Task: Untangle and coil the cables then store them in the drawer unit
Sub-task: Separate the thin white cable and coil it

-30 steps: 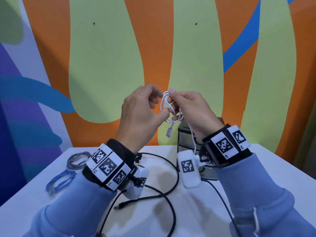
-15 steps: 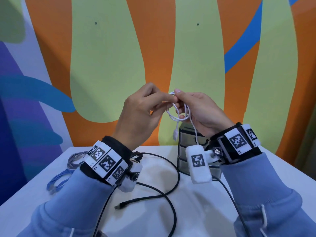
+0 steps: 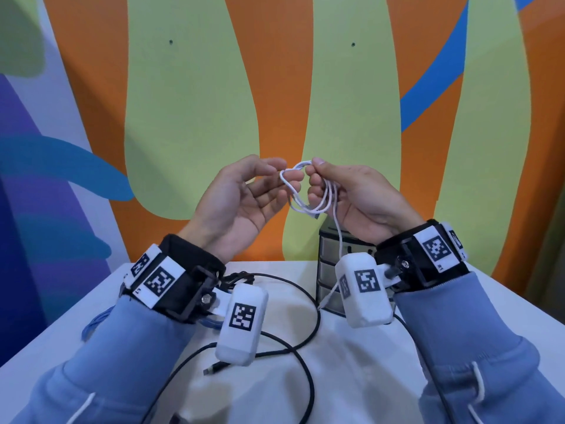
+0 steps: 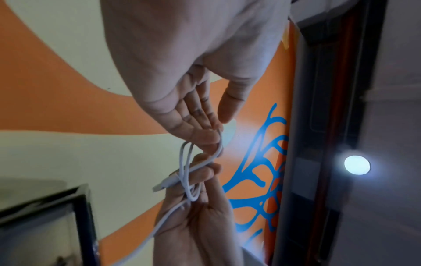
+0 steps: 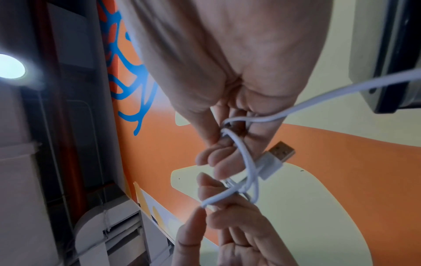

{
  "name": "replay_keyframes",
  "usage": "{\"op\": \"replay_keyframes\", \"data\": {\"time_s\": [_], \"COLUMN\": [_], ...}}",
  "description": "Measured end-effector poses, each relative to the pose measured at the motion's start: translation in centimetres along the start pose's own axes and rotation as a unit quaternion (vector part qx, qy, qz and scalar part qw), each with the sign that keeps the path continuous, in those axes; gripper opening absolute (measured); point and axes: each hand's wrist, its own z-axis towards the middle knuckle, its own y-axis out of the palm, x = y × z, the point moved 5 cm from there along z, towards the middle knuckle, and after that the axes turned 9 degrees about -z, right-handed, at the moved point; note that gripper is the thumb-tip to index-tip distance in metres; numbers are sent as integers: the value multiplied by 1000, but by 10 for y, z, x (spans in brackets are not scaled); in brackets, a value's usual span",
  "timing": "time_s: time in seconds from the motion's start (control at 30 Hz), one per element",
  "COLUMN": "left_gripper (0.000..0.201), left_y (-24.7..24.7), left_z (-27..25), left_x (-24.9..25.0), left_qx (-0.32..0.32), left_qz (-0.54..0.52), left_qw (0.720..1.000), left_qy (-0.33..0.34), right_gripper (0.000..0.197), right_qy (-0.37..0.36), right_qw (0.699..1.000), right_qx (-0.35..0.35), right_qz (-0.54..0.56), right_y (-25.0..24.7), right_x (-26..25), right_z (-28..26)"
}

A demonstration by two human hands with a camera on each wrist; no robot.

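Note:
A thin white cable (image 3: 308,206) is gathered into small loops in the air between both raised hands. My right hand (image 3: 315,172) grips the bundle, fingers curled through the loops (image 5: 248,162). The USB plug (image 5: 280,153) sticks out beside its fingers. My left hand (image 3: 282,175), palm turned up, pinches one loop end at its fingertips (image 4: 218,142). The cable's loose tail (image 3: 339,240) hangs down in front of the small grey drawer unit (image 3: 328,270), which stands on the white table against the wall, drawers closed.
A long black cable (image 3: 305,341) curves loosely across the white table (image 3: 351,377) under my wrists, its plug (image 3: 214,369) lying near the left sleeve. A blue coiled cable (image 3: 91,325) shows past the left forearm. The painted wall stands right behind the table.
Both hands have rolled so the palms face up and have drawn slightly apart. The white loops now stretch between them, and the dangling plug has been drawn up to the bundle.

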Motion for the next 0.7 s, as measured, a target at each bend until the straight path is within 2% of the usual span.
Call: {"op": "replay_keyframes", "data": {"time_s": [0.07,0.17,0.23,0.33,0.4,0.47,0.53,0.63,0.67,0.7], "left_gripper": [23,33,27,24,22,16,8,4,4,4], "left_y": [0,-3,-6,-9,-11,-14,-14,-12,-11,-12], "left_z": [-1,0,2,3,3,4,4,2,1,3], "left_x": [1,4,9,18,21,22,22,22,21,19], "left_qx": [-14,-26,-22,-17,-13,-7,8,64,75,74], "left_qz": [-2,50,97,197,296,401,481,549,551,538], "left_qw": [1000,998,995,980,953,908,854,783,776,787], "left_qy": [-27,-41,-24,16,58,124,199,286,297,293], "right_gripper": [22,25,28,30,31,32,32,30,29,29], "right_qy": [6,-5,-38,-92,-101,-93,-75,-43,-34,-28], "right_qw": [1000,999,995,969,958,964,979,996,998,999], "right_qx": [-4,-19,-20,13,28,29,13,-23,-34,-43], "right_qz": [3,-27,-94,-228,-266,-248,-190,-81,-46,-15], "right_y": [-1,-2,-3,-7,-11,-12,-9,3,8,12], "right_x": [-1,-2,-3,-5,-5,-4,-2,-1,-1,-1], "right_z": [0,1,2,0,0,1,3,3,3,3]}}
